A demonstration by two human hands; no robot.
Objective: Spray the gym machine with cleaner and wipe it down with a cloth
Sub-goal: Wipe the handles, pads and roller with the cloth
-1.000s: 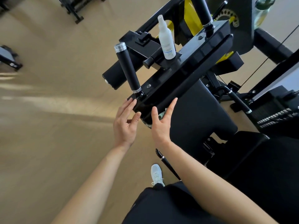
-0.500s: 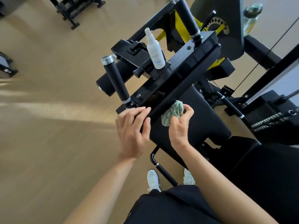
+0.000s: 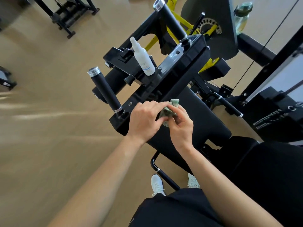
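Both hands meet on a crumpled green cloth, which is bunched between them just above the black pad of the gym machine. The left hand comes over the cloth from the left, its fingers curled down onto the fabric and gripping it. The right hand holds the same cloth from the other side, thumb and bent fingers pinching it, so one corner of the cloth sticks up beyond the fingertips. Below the fingers lies the pad's padded face. Just left of the left hand's knuckles a black grip handle with a silver cap rises from the machine's frame. Well beyond the fingertips, a white spray bottle stands on the frame, untouched and apart from both hands. Farther off, to the upper right, a clear water bottle sits on the machine. Under the forearms, white shoes stand on the tan floor.
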